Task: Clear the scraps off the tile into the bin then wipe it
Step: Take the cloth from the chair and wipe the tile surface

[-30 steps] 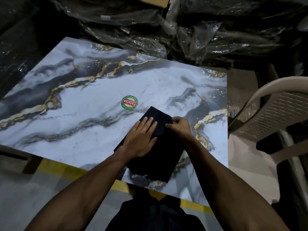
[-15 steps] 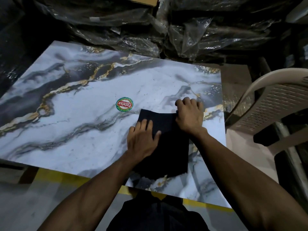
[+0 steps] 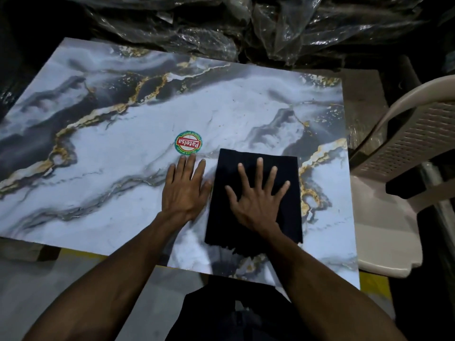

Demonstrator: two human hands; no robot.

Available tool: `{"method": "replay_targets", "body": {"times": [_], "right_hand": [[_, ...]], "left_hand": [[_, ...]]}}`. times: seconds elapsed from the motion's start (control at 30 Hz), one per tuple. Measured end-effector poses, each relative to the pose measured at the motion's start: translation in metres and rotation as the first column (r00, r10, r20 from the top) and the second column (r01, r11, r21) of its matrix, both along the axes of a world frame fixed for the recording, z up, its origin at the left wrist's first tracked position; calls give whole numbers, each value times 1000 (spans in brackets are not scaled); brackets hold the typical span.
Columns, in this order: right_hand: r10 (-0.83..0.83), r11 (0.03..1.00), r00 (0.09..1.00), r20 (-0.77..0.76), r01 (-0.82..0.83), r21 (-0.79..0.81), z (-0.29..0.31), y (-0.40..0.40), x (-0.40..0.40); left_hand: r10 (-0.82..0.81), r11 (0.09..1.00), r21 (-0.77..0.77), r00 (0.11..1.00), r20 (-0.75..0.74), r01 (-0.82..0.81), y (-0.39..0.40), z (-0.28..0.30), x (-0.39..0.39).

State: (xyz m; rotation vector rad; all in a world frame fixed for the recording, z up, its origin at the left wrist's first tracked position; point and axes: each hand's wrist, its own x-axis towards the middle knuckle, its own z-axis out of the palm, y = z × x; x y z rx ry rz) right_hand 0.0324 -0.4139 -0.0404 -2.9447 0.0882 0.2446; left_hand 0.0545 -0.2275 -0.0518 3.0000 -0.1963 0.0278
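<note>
Head view: the right hand (image 3: 258, 195) lies flat with its fingers spread on a dark folded cloth (image 3: 254, 193), right of the round sticker (image 3: 188, 142) on the marble tile (image 3: 103, 173). The left hand (image 3: 186, 187) rests flat, grasping nothing, on bare tile just below the sticker, beside the cloth's left edge. A plastic chair (image 3: 403, 153) stands at the tile's right.

We count one marbled tile (image 3: 138, 173), grey and white with gold veins, and on it one round sticker (image 3: 188, 142) in red and green. One dark folded cloth (image 3: 256, 168) lies on the tile. We see two hands: one left hand (image 3: 185, 188) flat on the bare tile, one right hand (image 3: 257, 198) spread flat on the cloth. To the right stands one pale plastic chair (image 3: 413, 148). Behind the tile we cannot count the crumpled plastic-wrapped bundles (image 3: 221, 23), since they run together in the dark
</note>
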Motion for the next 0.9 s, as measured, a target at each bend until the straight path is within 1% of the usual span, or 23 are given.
{"method": "replay_targets", "body": {"times": [0.1,0.17,0.23,0.3,0.37,0.43,0.5,0.57,0.63,0.7,0.77,0.83,0.9], "right_hand": [[-94,995,994,-56,91,-50,-1,-30,32],[-150,988,983,-101,144,-62,0,-51,58],[-173,984,977,-125,168,-52,2,-62,78],[-156,988,982,-109,153,-36,3,-58,80],[-101,994,993,-53,99,-36,-1,-40,57],[-42,998,999,28,43,-45,-7,-21,13],[-14,998,999,47,16,-57,-12,-19,-34],[-61,995,998,12,62,-73,-13,-40,-64],[-168,981,986,-8,167,-102,-9,-72,-70],[-283,952,959,-13,280,-125,-4,-100,-55],[-372,925,927,-47,366,-102,-1,-119,-26],[-400,915,915,-52,396,-72,-1,-123,7],[-361,932,931,-54,359,-47,-3,-111,35]], "left_hand": [[21,999,-40,999,28,-19,-1,-1,-1],[35,998,-45,999,17,-34,0,-4,0],[43,998,-38,999,10,-42,1,-7,2],[50,998,-33,999,7,-50,2,-9,2],[55,998,-30,998,5,-55,1,-9,2],[64,998,-22,998,10,-64,0,-8,1],[66,998,-17,998,-4,-66,-1,-6,1],[60,998,-13,998,-16,-61,-2,-3,0],[64,998,-16,998,-21,-64,-2,-2,-1],[73,997,-24,997,-22,-73,-2,-1,-1],[74,997,-16,997,-25,-74,-2,-1,-1],[65,998,-9,998,-26,-65,-1,-2,-2],[63,998,-3,998,-20,-63,-1,-3,-2]]}}
